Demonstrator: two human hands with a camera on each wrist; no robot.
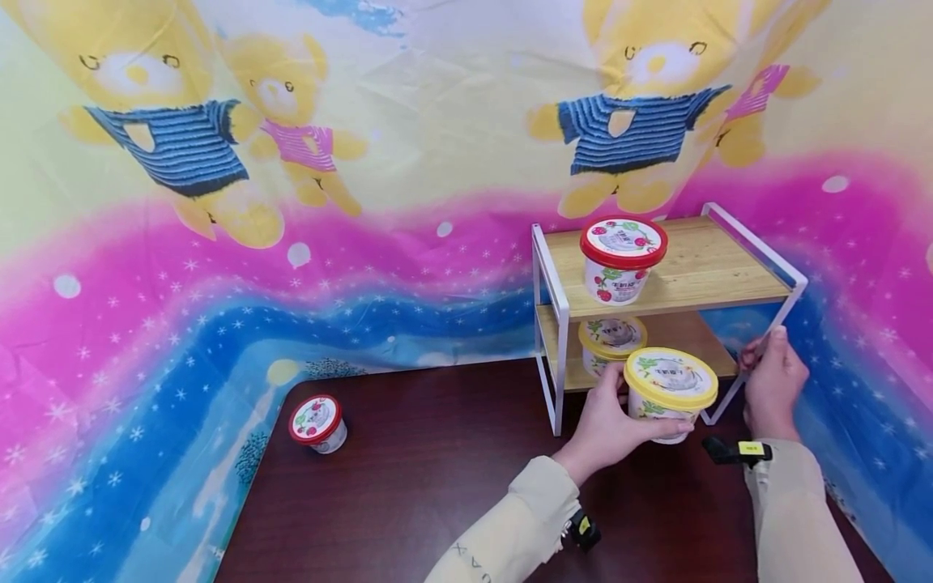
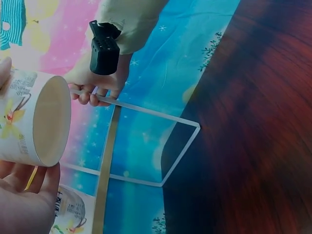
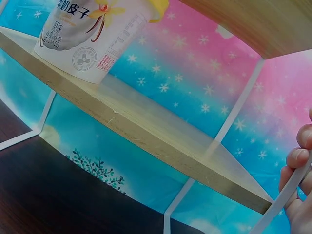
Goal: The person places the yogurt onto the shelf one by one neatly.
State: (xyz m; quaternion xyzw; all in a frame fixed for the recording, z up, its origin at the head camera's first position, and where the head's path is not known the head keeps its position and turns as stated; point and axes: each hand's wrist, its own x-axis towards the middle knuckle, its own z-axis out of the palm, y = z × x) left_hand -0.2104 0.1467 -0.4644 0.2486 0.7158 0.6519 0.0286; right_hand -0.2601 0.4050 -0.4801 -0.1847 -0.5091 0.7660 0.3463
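Note:
My left hand (image 1: 603, 427) grips a paper tub with a yellow lid (image 1: 670, 379), held up in front of the two-tier shelf rack. In the left wrist view the held tub (image 2: 15, 122) turns its pale base towards the rack's side. My right hand (image 1: 777, 385) holds the white metal frame (image 1: 789, 304) at the rack's right side, fingers curled round the bar. On the lower wooden board (image 3: 146, 146) stands another yellow-lidded tub (image 3: 87, 36), partly hidden behind the held one in the head view. A red-lidded tub (image 1: 622, 261) sits on the upper board (image 1: 700, 255).
A second red-lidded tub (image 1: 318, 423) stands on the dark wooden table (image 1: 408, 470), far to the left of the rack. Behind the table hangs a printed cloth (image 1: 437, 170) with bears and snowflakes, close to the rack's back.

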